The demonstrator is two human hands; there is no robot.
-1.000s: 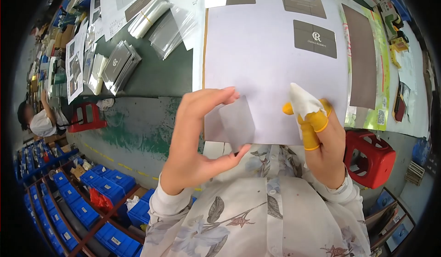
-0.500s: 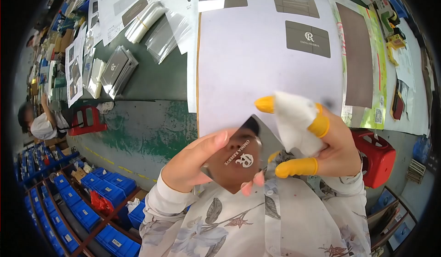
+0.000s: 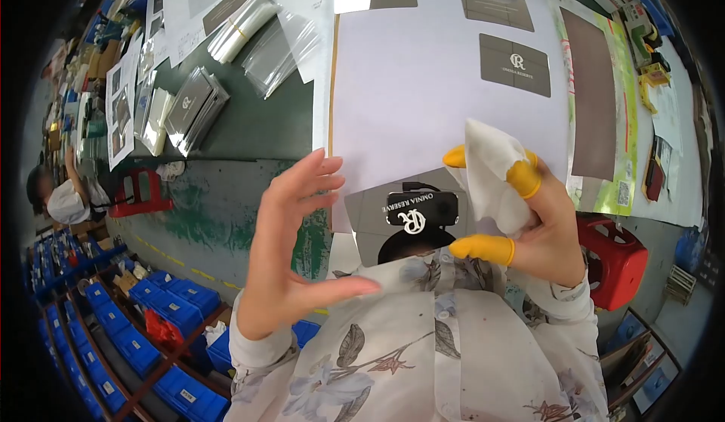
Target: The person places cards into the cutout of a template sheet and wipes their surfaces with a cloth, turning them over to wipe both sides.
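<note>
While the right hand (image 3: 521, 229) pinches the mirrored card (image 3: 408, 218) at one side, with a white cloth (image 3: 492, 173) too, the left hand (image 3: 273, 256) curves open beside it; the card sits before the floral shirt (image 3: 411, 346).

omnia reserve card (image 3: 414, 217) lower centre of frame, in right hand (image 3: 550, 233) with cloth (image 3: 489, 177); left hand (image 3: 279, 256) apart, to its left. higher up, more cards (image 3: 495, 13) on paper sheet (image 3: 400, 97). upper left, sleeved card stack (image 3: 196, 112) on table (image 3: 264, 131). bins (image 3: 181, 392) lower left, stool (image 3: 627, 271) at right.
</note>
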